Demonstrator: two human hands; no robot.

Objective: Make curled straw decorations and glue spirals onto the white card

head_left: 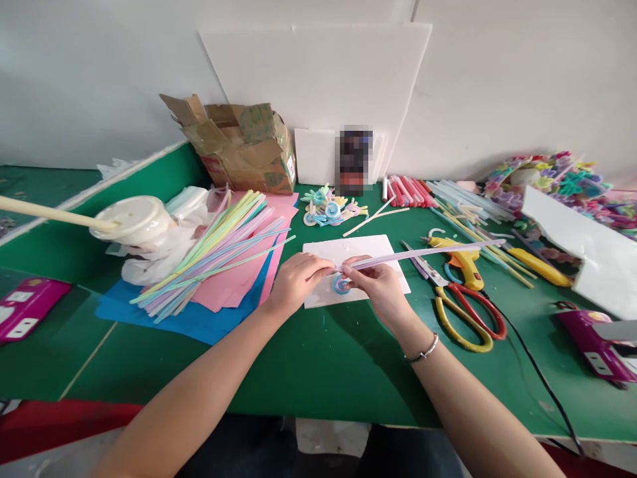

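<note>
Both hands meet over a white board [318, 300] on the green table. My left hand [298, 275] pinches the left end of some pale lilac pipe cleaners [428, 251]. My right hand [375, 285] grips them close by, and their long ends stretch out to the right. Just below the fingers, a blue and pink pipe-cleaner spiral [341, 284] lies on the board. Behind the board sits a small heap of finished-looking pastel spirals and shapes [331, 209]. Two loose pale strips [375, 217] lie beside that heap.
Scissors [465, 312] and a yellow glue gun [460, 257] with a black cord lie right. A yellow cutter [540, 267] is farther right. Pastel pipe cleaners [209, 259] cover coloured sheets at left. Behind stand a cardboard box [243, 149] and red-pink sticks [408, 191].
</note>
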